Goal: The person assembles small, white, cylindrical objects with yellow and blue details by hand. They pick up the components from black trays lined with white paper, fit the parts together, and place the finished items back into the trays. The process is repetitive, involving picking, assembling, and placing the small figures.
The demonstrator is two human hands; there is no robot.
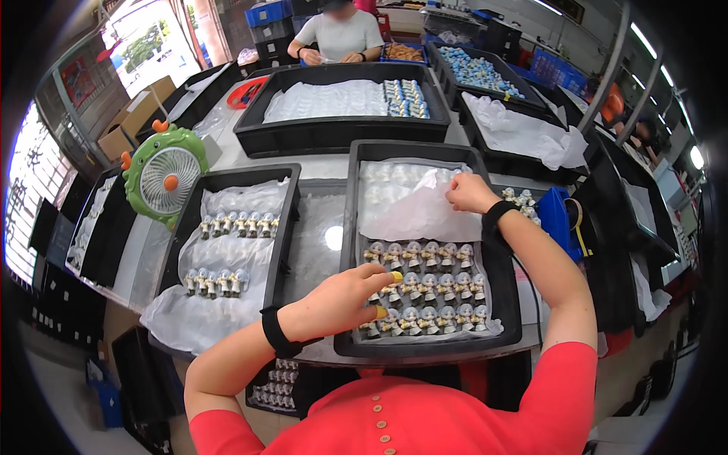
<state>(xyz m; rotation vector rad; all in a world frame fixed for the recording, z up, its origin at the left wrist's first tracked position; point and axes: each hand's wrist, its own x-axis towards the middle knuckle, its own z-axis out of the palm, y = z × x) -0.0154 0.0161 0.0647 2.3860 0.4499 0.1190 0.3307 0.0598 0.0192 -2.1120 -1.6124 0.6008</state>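
In front of me a black tray (512, 303) holds several rows of small white-haired figurines (428, 287) in pale clothes. White tissue paper (413, 212) covers the tray's far part. My right hand (472, 193) pinches the paper's right edge, lifting it slightly. Over the left ends of the nearer rows is my left hand (334, 305), thumb and forefinger apart with yellow covers on their tips. I see nothing held in it; whether it touches a figurine is unclear. To the left, another black tray (284, 227) has two groups of similar figurines (239, 224) on white paper.
A green fan (163, 174) stands beyond the left tray. Behind the trays is a large black bin (341, 133) with paper and blue-white pieces. A blue container (557, 220) sits right of my right forearm. Across the table, a person (339, 34) in white works with both hands.
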